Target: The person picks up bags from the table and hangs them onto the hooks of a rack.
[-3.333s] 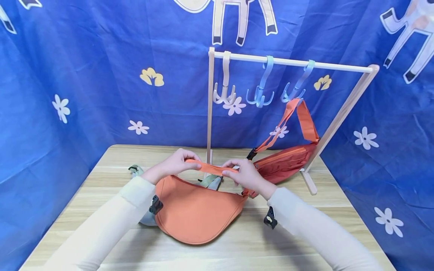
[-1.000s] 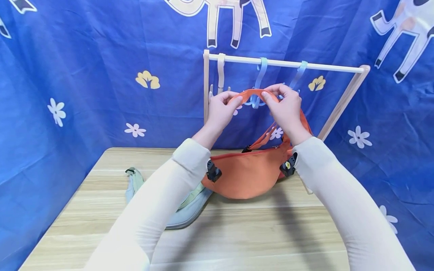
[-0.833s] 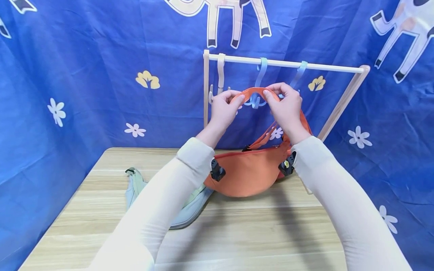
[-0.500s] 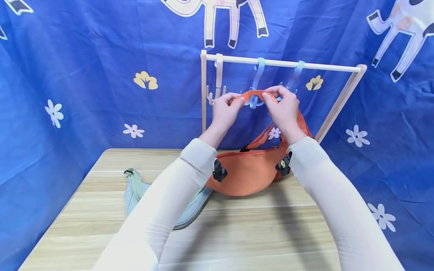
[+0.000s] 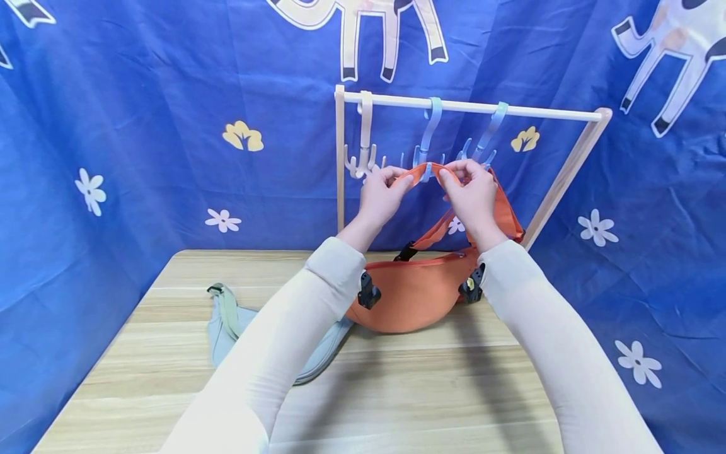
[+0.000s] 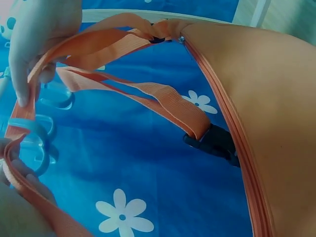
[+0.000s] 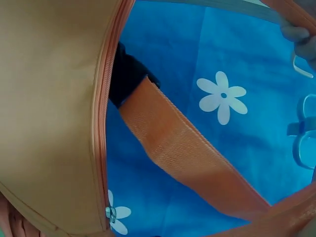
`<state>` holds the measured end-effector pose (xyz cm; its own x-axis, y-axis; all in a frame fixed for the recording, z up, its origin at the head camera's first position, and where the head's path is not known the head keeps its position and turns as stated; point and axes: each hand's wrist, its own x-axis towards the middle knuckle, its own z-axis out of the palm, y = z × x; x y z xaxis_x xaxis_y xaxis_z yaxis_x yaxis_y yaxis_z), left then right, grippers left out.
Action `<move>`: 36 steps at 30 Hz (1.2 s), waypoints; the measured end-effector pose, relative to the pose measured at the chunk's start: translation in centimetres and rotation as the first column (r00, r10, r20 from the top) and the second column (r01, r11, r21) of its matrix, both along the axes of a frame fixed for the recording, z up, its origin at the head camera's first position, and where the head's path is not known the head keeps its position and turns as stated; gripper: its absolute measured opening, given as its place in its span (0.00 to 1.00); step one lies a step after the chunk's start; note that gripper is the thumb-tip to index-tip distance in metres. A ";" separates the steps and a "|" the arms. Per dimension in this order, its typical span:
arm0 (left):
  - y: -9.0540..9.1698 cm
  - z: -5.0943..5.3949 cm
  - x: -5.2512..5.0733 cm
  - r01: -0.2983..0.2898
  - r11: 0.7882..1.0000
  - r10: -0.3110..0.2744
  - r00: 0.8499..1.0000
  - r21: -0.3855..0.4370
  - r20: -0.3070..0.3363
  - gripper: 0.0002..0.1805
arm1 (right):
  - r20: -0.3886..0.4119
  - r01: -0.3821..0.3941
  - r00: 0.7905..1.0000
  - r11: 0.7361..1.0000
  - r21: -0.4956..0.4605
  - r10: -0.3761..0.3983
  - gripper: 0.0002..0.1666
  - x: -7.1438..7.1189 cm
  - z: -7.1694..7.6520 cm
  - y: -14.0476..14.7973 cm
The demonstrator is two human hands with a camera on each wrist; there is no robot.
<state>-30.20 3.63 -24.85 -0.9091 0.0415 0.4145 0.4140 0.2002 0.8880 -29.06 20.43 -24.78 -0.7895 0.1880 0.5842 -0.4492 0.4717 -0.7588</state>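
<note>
My left hand (image 5: pixel 382 194) and right hand (image 5: pixel 475 192) each pinch the orange strap (image 5: pixel 416 173) of an orange waist bag (image 5: pixel 411 296), thumbs toward me. Between them, the strap sits behind an upturned front prong of the middle blue hook (image 5: pixel 433 123); the left wrist view shows the prong (image 6: pixel 28 124) crossing in front of it. Below hangs the bag, its bottom close to the tabletop; I cannot tell whether it touches. A zipper (image 7: pixel 101 123) runs along its top edge. A second, redder bag behind it is mostly hidden; its orange strap (image 5: pixel 507 211) rises toward the right blue hook (image 5: pixel 492 129).
A wooden rack with a white bar (image 5: pixel 465 107) carries the hooks, including a pale one (image 5: pixel 365 126) at left. A grey-green bag (image 5: pixel 224 331) lies on the wooden table (image 5: pixel 147 372), partly under my left sleeve. A blue patterned curtain (image 5: pixel 170 145) surrounds the table.
Both hands have lifted the orange bag by its strap from the table's left-middle, up and rightward to the middle hook. In the last half second they lowered slightly, bringing the strap down behind the prong.
</note>
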 end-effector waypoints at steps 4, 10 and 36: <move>0.0 -0.2 0.1 0.004 0.999 -0.004 1.000 -0.044 -0.009 0.11 | 0.012 0.015 1.000 1.000 0.006 -0.016 0.15 -0.1 -0.5 0.2; -0.2 -0.8 0.2 0.011 0.998 -0.010 1.000 -0.068 0.009 0.11 | 0.008 0.074 0.997 0.996 0.043 -0.075 0.14 -0.1 -1.2 0.4; -8.6 -4.2 0.4 -0.011 0.987 0.022 0.997 -0.162 0.068 0.14 | -0.174 0.060 0.982 0.994 -0.086 -0.074 0.12 3.4 -4.7 -0.1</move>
